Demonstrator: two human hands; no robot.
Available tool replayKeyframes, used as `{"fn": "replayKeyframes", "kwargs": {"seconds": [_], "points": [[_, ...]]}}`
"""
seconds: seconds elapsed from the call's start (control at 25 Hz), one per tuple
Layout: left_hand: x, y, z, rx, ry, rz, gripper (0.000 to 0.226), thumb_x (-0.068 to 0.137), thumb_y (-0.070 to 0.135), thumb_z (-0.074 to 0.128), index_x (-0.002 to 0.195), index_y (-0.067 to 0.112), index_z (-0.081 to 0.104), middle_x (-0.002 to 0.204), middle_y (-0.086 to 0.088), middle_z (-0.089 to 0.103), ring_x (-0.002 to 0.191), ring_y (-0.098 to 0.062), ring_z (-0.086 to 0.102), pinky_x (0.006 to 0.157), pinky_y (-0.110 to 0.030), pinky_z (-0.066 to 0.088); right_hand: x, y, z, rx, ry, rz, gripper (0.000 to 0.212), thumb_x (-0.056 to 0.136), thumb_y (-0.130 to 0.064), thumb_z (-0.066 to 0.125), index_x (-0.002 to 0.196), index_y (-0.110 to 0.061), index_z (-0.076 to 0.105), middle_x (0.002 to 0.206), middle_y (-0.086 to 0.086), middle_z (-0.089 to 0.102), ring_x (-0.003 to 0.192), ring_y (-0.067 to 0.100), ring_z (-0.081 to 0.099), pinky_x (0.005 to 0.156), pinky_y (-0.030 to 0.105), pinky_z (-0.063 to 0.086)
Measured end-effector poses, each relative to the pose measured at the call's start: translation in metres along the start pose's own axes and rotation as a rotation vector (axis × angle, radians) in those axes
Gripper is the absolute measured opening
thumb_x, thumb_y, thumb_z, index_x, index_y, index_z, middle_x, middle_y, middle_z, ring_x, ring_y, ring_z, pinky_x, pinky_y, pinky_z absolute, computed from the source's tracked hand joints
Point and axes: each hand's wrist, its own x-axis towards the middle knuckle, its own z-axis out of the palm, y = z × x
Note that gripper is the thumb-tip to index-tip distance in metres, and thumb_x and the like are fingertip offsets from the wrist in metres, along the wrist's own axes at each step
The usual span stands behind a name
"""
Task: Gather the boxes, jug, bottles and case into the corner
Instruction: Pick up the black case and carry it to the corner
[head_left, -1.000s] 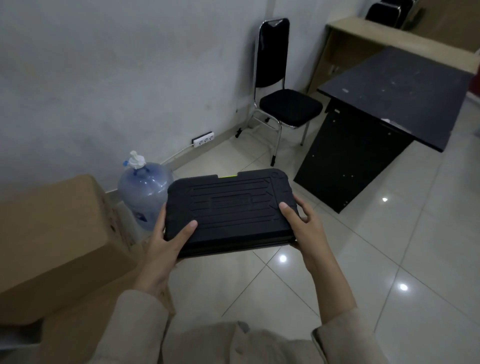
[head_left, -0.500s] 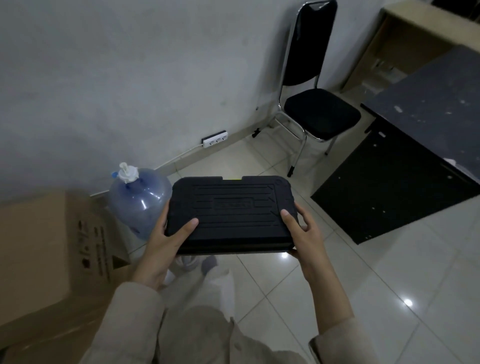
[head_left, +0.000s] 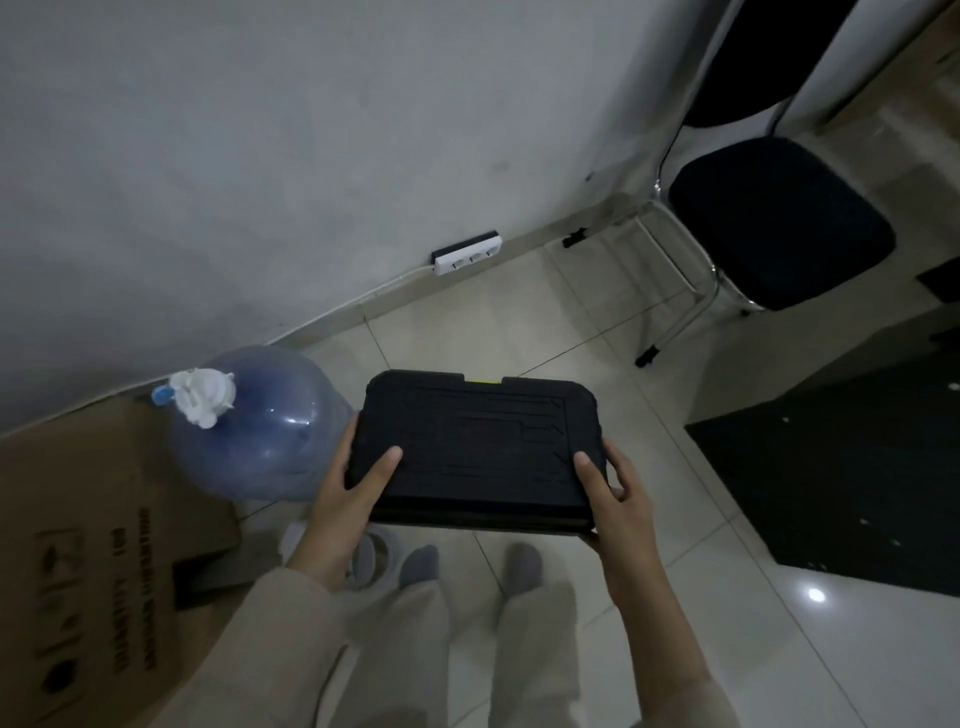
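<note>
Case (head_left: 475, 452) hung above the floor just right of the jug (head_left: 260, 426), gripped at each end by my left hand (head_left: 348, 493) and right hand (head_left: 618, 499); jug and box (head_left: 93, 545) already stood together, case not yet down.

Long, loose beige sleeves here, the left sleeve (head_left: 270, 639) and the right sleeve (head_left: 691, 691) both ending above the wrist, with bare hands beyond the cuffs. Matching pale beige trousers (head_left: 467, 660) below, wide in the leg, and grey socks (head_left: 470, 569) on both feet.
</note>
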Motion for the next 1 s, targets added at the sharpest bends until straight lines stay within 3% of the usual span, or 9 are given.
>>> {"fn": "replayKeyframes", "kwargs": {"seconds": [0.08,0.2,0.32,0.44,0.52,0.76,1.0], "points": [[0.049,-0.033,0.014,0.019,0.045,-0.029,0.055,0.086,0.027,0.058,0.137,0.034,0.036,0.127,0.011,0.048,0.119,-0.009,0.046,0.103,-0.025,0.036,0.059,0.027,0.010,-0.023,0.000,0.043,0.043,0.085,-0.030,0.063,0.126,-0.035,0.052,0.100,0.011,0.064,0.091,0.024,0.066,0.079,0.042,0.057],[0.119,-0.090,0.032,0.059,0.063,-0.073,0.052,0.088,0.024,0.057,0.137,0.030,0.038,0.114,0.022,0.050,0.101,0.005,0.049,0.079,-0.004,0.037,0.139,0.079,0.020,-0.038,0.005,0.120,0.041,0.085,-0.030,0.063,0.125,-0.035,0.053,0.097,0.006,0.065,0.088,0.021,0.066,0.077,0.041,0.057],[0.190,-0.159,0.039,0.061,0.066,-0.154,0.058,0.086,0.030,0.059,0.139,0.032,0.035,0.120,0.017,0.049,0.108,-0.002,0.048,0.082,-0.010,0.038,0.217,0.143,0.031,-0.044,-0.003,0.205,0.045,0.085,-0.031,0.063,0.129,-0.032,0.050,0.097,-0.001,0.064,0.090,0.019,0.064,0.071,0.036,0.055],[0.257,-0.228,0.045,0.078,0.098,-0.188,0.062,0.083,0.034,0.063,0.139,0.033,0.036,0.130,0.011,0.049,0.118,-0.012,0.050,0.101,-0.034,0.045,0.291,0.201,0.042,-0.049,-0.011,0.261,0.047,0.086,-0.033,0.062,0.131,-0.032,0.048,0.114,0.002,0.059,0.096,0.018,0.061,0.066,0.032,0.053],[0.295,-0.267,0.049,0.073,0.118,-0.196,0.063,0.081,0.038,0.066,0.137,0.036,0.037,0.135,0.007,0.047,0.122,-0.017,0.048,0.104,-0.044,0.043,0.336,0.232,0.050,-0.050,-0.021,0.286,0.047,0.086,-0.035,0.061,0.131,-0.033,0.048,0.122,0.003,0.056,0.101,0.020,0.060,0.067,0.031,0.053],[0.367,-0.346,0.054,0.044,0.151,-0.238,0.069,0.079,0.041,0.067,0.139,0.039,0.033,0.141,0.007,0.043,0.124,-0.018,0.047,0.104,-0.046,0.043,0.430,0.305,0.073,-0.047,-0.076,0.280,0.044,0.089,-0.035,0.057,0.132,-0.034,0.047,0.128,0.002,0.054,0.106,0.020,0.058,0.071,0.032,0.055],[0.394,-0.372,0.037,0.073,0.106,-0.264,0.071,0.080,0.034,0.068,0.139,0.040,0.029,0.142,0.008,0.040,0.125,-0.015,0.046,0.106,-0.045,0.041,0.445,0.347,0.090,0.004,-0.103,0.234,0.043,0.094,-0.028,0.051,0.135,-0.033,0.042,0.127,0.001,0.053,0.110,0.019,0.057,0.093,0.046,0.051]]}}
